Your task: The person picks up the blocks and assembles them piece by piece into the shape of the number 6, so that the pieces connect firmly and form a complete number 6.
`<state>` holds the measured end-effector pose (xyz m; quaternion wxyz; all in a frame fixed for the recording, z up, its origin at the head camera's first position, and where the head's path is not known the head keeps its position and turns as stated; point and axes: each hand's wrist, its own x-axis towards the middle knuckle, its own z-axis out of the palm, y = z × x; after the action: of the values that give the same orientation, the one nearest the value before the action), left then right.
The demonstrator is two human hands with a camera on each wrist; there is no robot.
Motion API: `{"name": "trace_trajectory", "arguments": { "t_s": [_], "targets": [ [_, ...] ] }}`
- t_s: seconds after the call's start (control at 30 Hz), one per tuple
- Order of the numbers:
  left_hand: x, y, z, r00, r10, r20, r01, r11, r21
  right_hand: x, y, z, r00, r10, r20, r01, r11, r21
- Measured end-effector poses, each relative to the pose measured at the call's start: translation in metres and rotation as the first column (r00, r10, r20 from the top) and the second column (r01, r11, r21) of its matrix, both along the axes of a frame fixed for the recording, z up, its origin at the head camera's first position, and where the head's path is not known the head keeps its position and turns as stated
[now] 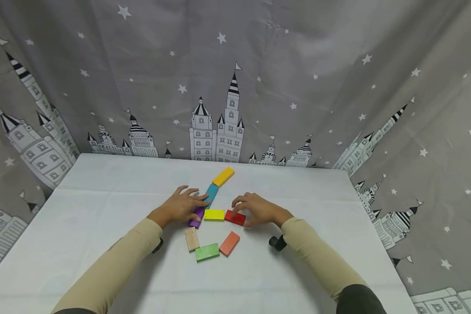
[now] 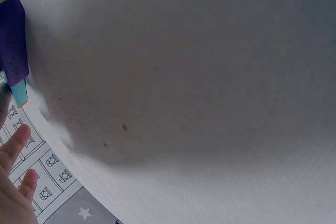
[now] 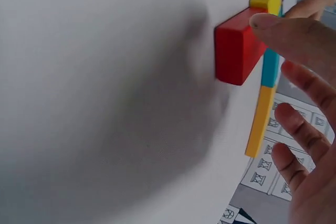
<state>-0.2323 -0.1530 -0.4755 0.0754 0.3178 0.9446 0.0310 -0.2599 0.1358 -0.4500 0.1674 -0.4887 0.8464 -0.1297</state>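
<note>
My left hand (image 1: 180, 206) rests at the purple block (image 1: 196, 217), thumb on it and forefinger reaching toward the blue block (image 1: 212, 192). Its other fingers are spread and fairly straight. My right hand (image 1: 259, 209) holds the red block (image 1: 235, 217) by its end with thumb and bent forefinger. In the right wrist view the thumb (image 3: 265, 20) lies against that block's edge, the other fingers held off the table. Between the two hands a yellow block (image 1: 214, 215) lies flat, its right end close to the red block and its left end beside the purple one.
An orange-yellow block (image 1: 223, 176) continues the slanting line beyond the blue one. Nearer me lie a plain wood block (image 1: 192, 240), a green block (image 1: 207, 252) and a salmon block (image 1: 229, 244). A white cloth (image 1: 102, 196) covers the table, with a grey castle-print curtain (image 1: 259, 43) behind.
</note>
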Motion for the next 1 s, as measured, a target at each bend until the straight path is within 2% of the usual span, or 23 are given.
{"name": "trace_trajectory", "arguments": {
  "t_s": [0.27, 0.53, 0.73, 0.9, 1.0],
  "targets": [
    [-0.001, -0.003, -0.003, 1.0, 0.012, 0.016, -0.012, 1.0, 0.0, -0.012, -0.017, -0.003, 0.995, 0.099, 0.019, -0.1, 0.988, 0.114],
    [-0.001, -0.007, -0.004, 1.0, 0.007, 0.007, -0.007, 1.0, -0.005, -0.015, -0.026, -0.001, 0.995, 0.097, 0.035, -0.101, 0.979, 0.178],
    [-0.002, -0.007, -0.004, 1.0, 0.007, 0.007, -0.007, 1.0, -0.013, -0.018, -0.022, -0.006, 0.996, 0.068, 0.059, -0.076, 0.987, 0.141],
    [-0.002, -0.006, -0.005, 1.0, 0.014, 0.016, -0.014, 1.0, -0.016, -0.015, -0.018, -0.013, 0.987, -0.002, 0.163, -0.008, 0.998, 0.058],
    [-0.001, -0.005, -0.005, 1.0, 0.018, 0.024, -0.018, 1.0, -0.011, -0.012, -0.017, -0.018, 0.98, -0.024, 0.198, 0.021, 1.0, 0.016]
  ]
}}
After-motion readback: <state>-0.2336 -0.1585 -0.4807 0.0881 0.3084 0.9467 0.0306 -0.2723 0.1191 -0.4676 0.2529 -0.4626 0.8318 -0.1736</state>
